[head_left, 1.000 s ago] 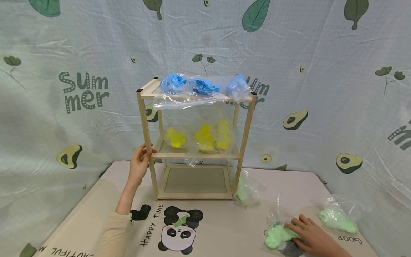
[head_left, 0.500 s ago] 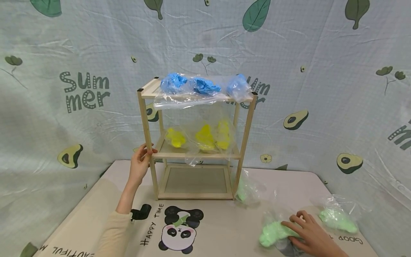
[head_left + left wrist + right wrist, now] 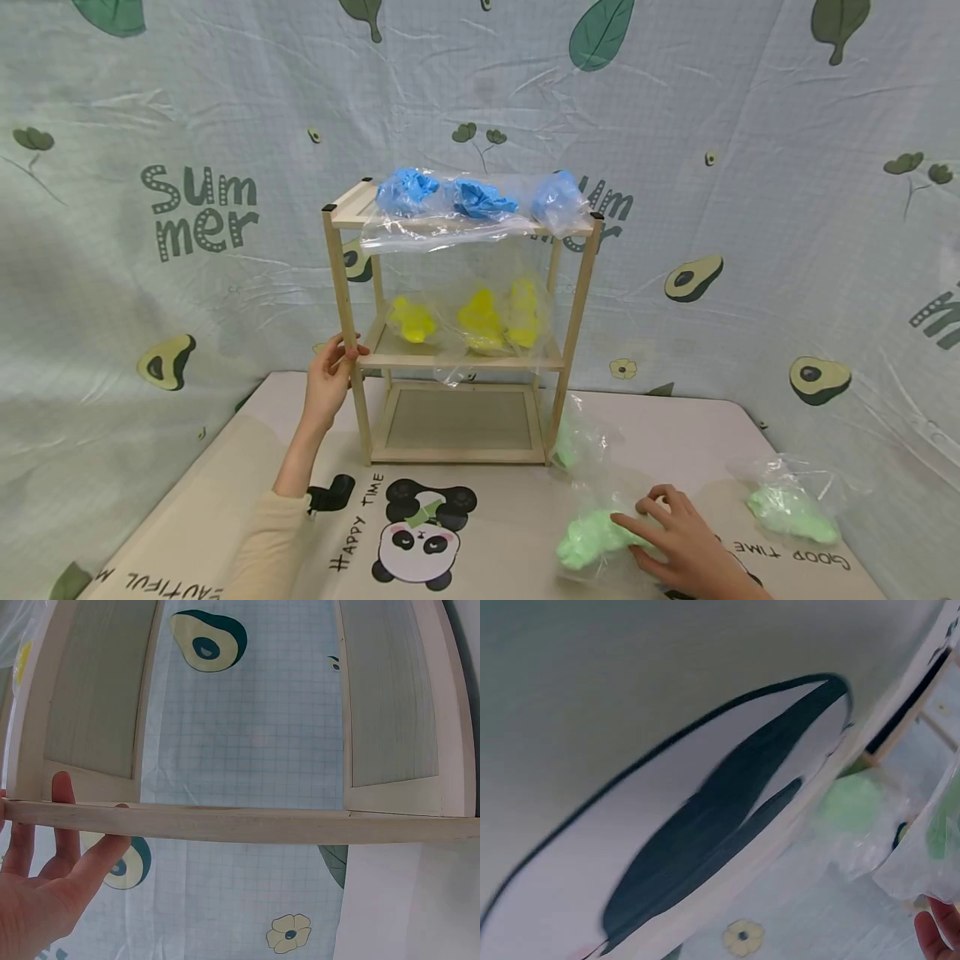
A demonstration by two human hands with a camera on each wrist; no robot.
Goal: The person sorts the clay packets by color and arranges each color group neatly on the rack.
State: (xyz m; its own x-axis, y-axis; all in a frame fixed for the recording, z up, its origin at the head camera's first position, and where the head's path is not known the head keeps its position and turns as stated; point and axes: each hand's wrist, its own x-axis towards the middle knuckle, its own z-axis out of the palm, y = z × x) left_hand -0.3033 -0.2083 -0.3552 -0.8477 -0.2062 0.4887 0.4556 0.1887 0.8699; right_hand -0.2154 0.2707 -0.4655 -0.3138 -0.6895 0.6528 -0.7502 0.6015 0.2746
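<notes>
My left hand (image 3: 327,385) holds the front left post of a wooden three-tier shelf (image 3: 459,363) at the middle tier. In the left wrist view its fingers and thumb lie around the wooden post (image 3: 247,823). My right hand (image 3: 678,542) pinches a clear plastic bag with a light green lump (image 3: 596,537), low over the table right of the printed panda. Only the fingertips (image 3: 932,935) show at the edge of the right wrist view, against the bag's film. A second green bag (image 3: 567,446) lies beside the shelf's right leg, a third green bag (image 3: 791,510) farther right.
Clear bags with blue contents (image 3: 480,200) lie along the top tier, their film hanging over the front. Bags with yellow contents (image 3: 482,321) stand on the middle tier. A printed cloth (image 3: 750,250) hangs behind the table (image 3: 660,425).
My right hand has moved left with the green bag, toward the shelf. My left hand stays on the post.
</notes>
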